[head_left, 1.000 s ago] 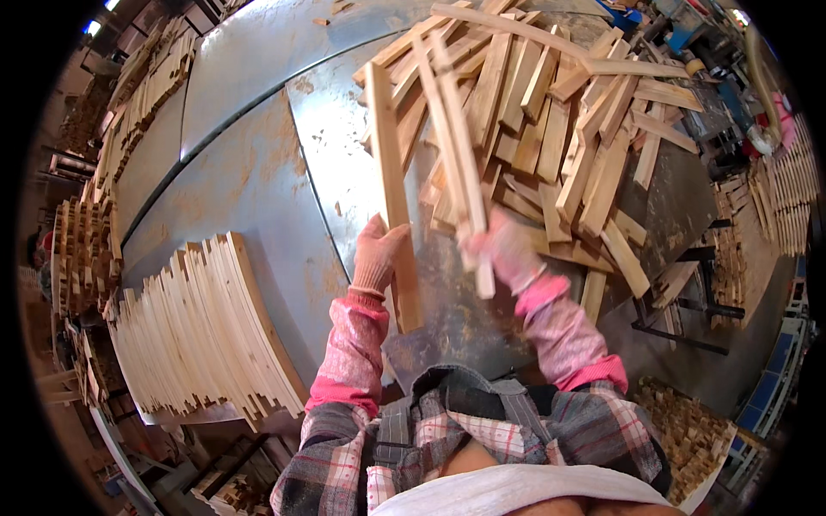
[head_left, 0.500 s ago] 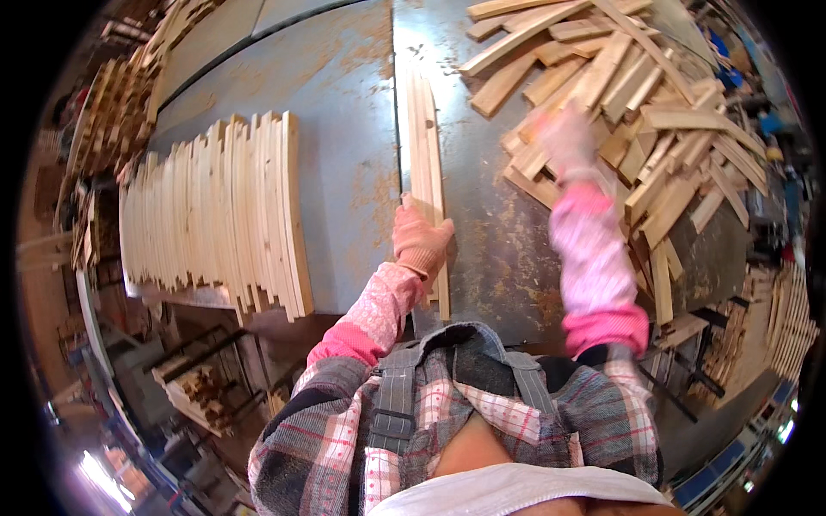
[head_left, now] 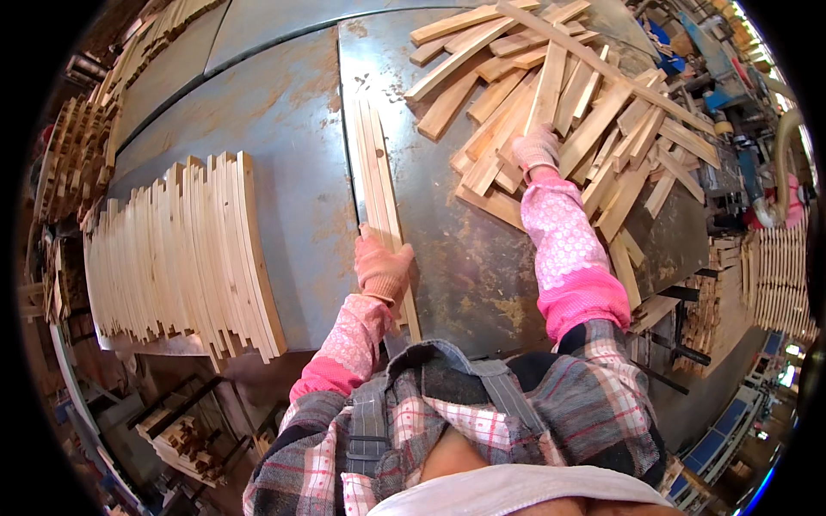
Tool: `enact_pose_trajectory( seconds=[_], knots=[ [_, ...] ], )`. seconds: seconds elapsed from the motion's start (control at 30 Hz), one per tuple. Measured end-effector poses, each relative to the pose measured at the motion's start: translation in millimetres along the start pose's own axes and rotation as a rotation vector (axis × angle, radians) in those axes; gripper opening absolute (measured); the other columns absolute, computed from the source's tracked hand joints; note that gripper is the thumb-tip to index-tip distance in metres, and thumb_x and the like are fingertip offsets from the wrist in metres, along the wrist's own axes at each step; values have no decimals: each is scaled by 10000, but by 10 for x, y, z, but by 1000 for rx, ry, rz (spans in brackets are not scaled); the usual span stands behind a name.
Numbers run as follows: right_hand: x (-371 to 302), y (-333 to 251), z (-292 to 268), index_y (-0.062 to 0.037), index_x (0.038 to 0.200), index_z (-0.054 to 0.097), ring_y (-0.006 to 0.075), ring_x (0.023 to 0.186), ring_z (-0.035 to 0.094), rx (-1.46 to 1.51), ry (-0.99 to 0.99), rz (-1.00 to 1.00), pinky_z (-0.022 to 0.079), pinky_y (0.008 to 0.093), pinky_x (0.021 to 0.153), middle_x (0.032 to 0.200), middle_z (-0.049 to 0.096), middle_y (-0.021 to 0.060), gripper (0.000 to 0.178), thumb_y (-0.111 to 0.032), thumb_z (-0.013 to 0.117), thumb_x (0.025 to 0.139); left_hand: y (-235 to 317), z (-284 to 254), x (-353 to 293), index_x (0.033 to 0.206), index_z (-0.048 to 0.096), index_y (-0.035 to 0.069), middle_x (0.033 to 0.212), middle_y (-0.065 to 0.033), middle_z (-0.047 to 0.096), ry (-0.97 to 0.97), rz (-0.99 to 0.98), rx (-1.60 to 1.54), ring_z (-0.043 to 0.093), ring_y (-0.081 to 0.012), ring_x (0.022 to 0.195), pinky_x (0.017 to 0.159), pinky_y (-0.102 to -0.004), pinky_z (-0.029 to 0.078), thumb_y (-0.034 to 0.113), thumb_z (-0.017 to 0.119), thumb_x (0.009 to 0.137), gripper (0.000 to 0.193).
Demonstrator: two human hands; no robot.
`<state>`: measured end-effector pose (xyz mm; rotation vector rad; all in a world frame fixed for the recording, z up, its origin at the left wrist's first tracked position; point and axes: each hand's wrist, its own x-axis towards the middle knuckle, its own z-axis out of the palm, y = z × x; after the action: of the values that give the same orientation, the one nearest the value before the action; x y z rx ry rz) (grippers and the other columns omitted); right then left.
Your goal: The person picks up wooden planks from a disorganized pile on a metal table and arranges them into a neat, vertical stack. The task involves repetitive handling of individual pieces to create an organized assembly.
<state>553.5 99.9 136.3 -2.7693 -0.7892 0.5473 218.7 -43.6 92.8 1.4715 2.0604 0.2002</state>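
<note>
My left hand (head_left: 383,267), in a pale pinkish glove, wraps over a few narrow wooden strips (head_left: 375,181) that lie side by side along a seam in the metal table. Its thumb is on their right side. My right hand (head_left: 537,150), gloved the same way, closes on the near end of a wooden strip (head_left: 548,86) at the left part of a loose pile of wood pieces (head_left: 602,129). Those pieces lie crossed at many angles. Its fingertips are partly hidden among the wood.
To the left, a row of wooden strips (head_left: 181,258) lies tightly packed with uneven ends. The metal table (head_left: 292,112) carries patches of sawdust. More wood is stacked at the far left (head_left: 69,163) and beyond the table's right side (head_left: 779,275). A hose (head_left: 787,155) hangs at the right.
My right hand has gone from a blurred reach over the pile to a grip on a strip there. The left hand stays on its strips. The whole view has shifted slightly.
</note>
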Motion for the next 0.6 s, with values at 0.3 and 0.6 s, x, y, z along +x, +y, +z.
enact_pose_trajectory(
  seconds=[0.3,0.6],
  knots=[
    [-327,-129,-190,41,1541,214,425,1275,601,140,-91,81,536,454,1036,1460,518,278,925,-125,754,809,-225,68,190,1270,506,-8,1246,-249,600,-30,141,-217,618,-425,1133,970,-476,523,346,840,723,732],
    [-2589,1414,-79,40,1413,473,195,967,674,1173,-628,-528,573,335,854,1117,665,104,536,-135,623,929,-990,-970,304,1106,585,-25,1103,-241,675,-31,24,-426,675,-382,1029,913,-466,542,327,814,753,548]
  ],
)
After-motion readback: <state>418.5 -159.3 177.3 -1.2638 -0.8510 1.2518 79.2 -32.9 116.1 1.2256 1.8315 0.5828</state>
